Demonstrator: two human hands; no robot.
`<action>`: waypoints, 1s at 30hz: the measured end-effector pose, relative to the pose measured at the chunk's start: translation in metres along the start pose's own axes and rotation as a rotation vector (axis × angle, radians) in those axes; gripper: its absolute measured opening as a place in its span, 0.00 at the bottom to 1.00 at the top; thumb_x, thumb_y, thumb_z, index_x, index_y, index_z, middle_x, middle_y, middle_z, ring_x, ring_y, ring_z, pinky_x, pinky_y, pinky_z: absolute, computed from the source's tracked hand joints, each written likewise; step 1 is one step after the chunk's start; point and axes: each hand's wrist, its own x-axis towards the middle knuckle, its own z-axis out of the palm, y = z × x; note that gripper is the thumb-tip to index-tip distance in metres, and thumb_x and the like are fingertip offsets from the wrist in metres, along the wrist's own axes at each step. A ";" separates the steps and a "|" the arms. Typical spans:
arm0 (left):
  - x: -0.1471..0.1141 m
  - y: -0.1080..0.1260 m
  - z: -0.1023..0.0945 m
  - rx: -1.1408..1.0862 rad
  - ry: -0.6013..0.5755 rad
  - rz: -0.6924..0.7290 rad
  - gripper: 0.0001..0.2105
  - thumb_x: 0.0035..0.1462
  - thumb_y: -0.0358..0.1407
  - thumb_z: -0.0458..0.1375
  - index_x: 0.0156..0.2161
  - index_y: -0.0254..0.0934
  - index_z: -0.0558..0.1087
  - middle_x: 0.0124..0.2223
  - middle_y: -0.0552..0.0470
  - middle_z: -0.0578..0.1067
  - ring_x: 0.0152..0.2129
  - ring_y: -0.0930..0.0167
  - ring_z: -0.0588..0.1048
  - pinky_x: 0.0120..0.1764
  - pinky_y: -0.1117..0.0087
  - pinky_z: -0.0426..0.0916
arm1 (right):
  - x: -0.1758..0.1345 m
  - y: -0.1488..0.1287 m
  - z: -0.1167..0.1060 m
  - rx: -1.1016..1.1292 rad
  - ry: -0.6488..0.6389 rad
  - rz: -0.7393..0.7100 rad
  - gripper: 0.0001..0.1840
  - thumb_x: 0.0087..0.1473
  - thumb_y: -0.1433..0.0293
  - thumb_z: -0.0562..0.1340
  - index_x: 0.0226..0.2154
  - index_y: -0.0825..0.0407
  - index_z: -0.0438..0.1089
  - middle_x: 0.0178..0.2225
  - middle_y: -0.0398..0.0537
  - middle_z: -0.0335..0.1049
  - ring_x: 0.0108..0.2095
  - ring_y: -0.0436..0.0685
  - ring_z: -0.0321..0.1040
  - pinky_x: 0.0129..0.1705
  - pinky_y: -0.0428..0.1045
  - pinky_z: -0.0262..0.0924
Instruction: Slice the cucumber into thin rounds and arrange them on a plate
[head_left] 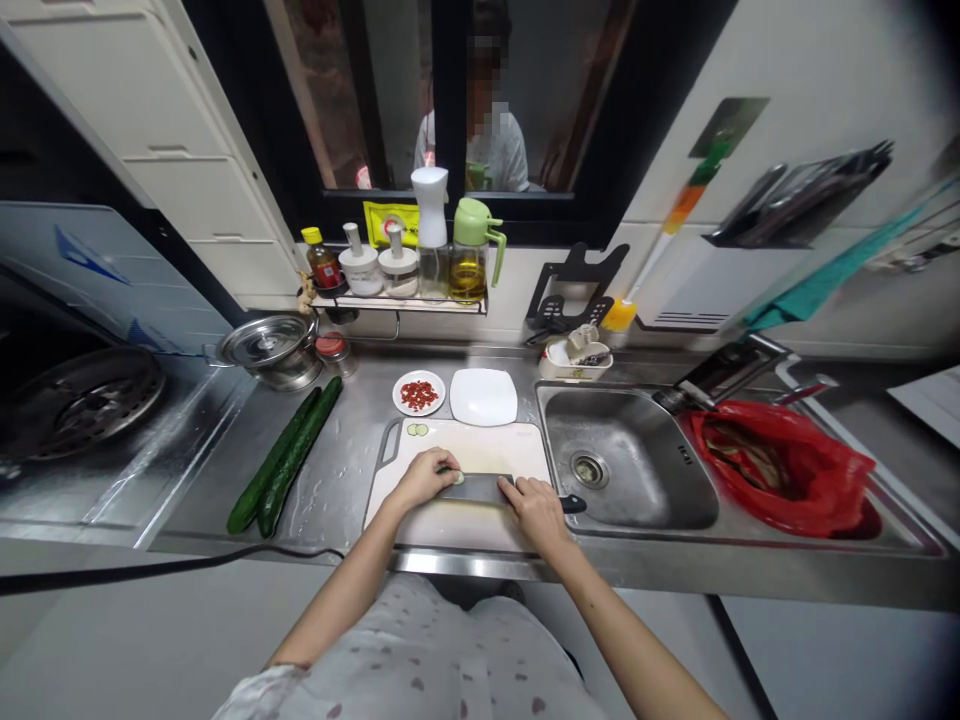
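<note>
A white cutting board [384, 500] lies in front of me on the steel counter. Over it, my right hand [536, 508] grips a kitchen knife [484, 488] near the base of its blade, the black handle sticking out to the right. At the blade's left end, the closed fingers of my left hand [426, 480] are on a small cucumber piece [457, 478], partly hidden by the fingers. Two cut cucumber slices [418, 430] rest at the board's upper left. Behind the board are a white plate [484, 396] and a small dish of chopped red pieces [418, 394].
Two whole cucumbers [292, 460] lie left of the board. To the right is a sink [630, 460], with a red plastic bag [810, 470] beyond it. A lidded pot [270, 345] and a shelf of seasonings [405, 305] stand at the back.
</note>
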 end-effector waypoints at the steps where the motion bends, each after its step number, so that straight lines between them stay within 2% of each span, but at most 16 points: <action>1: 0.000 -0.002 0.002 -0.019 0.026 -0.006 0.07 0.47 0.37 0.59 0.31 0.36 0.75 0.32 0.52 0.75 0.30 0.72 0.72 0.35 0.73 0.66 | 0.000 0.001 0.002 -0.002 -0.001 0.003 0.19 0.58 0.70 0.53 0.52 0.48 0.66 0.36 0.51 0.68 0.37 0.56 0.59 0.39 0.49 0.45; 4: 0.004 -0.013 0.006 -0.094 0.127 -0.097 0.08 0.47 0.37 0.59 0.32 0.35 0.74 0.29 0.53 0.74 0.27 0.74 0.71 0.32 0.74 0.66 | -0.002 0.003 0.006 0.004 0.008 0.023 0.19 0.58 0.69 0.53 0.51 0.47 0.66 0.35 0.51 0.68 0.37 0.56 0.60 0.39 0.50 0.46; 7: 0.012 -0.031 0.005 -0.123 0.284 -0.226 0.08 0.48 0.37 0.59 0.32 0.35 0.74 0.26 0.54 0.73 0.23 0.75 0.70 0.29 0.74 0.65 | -0.005 0.006 0.007 0.018 0.013 0.051 0.19 0.58 0.68 0.53 0.51 0.48 0.67 0.35 0.50 0.68 0.37 0.56 0.61 0.39 0.50 0.46; 10: 0.020 -0.049 0.001 -0.082 0.415 -0.283 0.06 0.48 0.33 0.57 0.32 0.35 0.74 0.28 0.52 0.74 0.24 0.73 0.71 0.31 0.73 0.65 | -0.008 0.009 0.008 0.032 0.015 0.073 0.19 0.57 0.69 0.54 0.51 0.48 0.67 0.34 0.50 0.68 0.37 0.56 0.61 0.39 0.49 0.47; 15: 0.034 -0.067 -0.006 0.046 0.531 -0.392 0.09 0.49 0.28 0.55 0.36 0.36 0.74 0.29 0.52 0.75 0.27 0.73 0.72 0.33 0.73 0.64 | -0.013 0.014 0.014 0.055 0.076 0.107 0.18 0.56 0.70 0.54 0.49 0.48 0.68 0.32 0.48 0.68 0.35 0.55 0.61 0.38 0.48 0.48; 19: 0.046 -0.072 -0.006 0.154 0.556 -0.485 0.10 0.50 0.30 0.56 0.39 0.37 0.72 0.28 0.54 0.75 0.26 0.73 0.72 0.33 0.73 0.62 | -0.016 0.018 0.025 0.077 0.166 0.095 0.17 0.55 0.72 0.55 0.47 0.49 0.69 0.29 0.46 0.67 0.33 0.54 0.61 0.37 0.48 0.48; 23: 0.055 -0.073 -0.006 0.224 0.554 -0.506 0.11 0.51 0.29 0.55 0.41 0.38 0.72 0.30 0.53 0.76 0.29 0.72 0.72 0.34 0.74 0.61 | -0.018 0.020 0.031 0.079 0.246 0.082 0.16 0.54 0.72 0.56 0.46 0.49 0.70 0.27 0.45 0.66 0.32 0.53 0.61 0.35 0.48 0.48; 30: 0.064 -0.077 -0.006 0.393 0.508 -0.420 0.11 0.53 0.27 0.51 0.41 0.39 0.72 0.33 0.50 0.75 0.32 0.69 0.71 0.38 0.71 0.60 | -0.020 0.019 0.029 0.101 0.206 0.098 0.16 0.53 0.73 0.57 0.45 0.49 0.70 0.29 0.45 0.67 0.32 0.53 0.61 0.36 0.47 0.48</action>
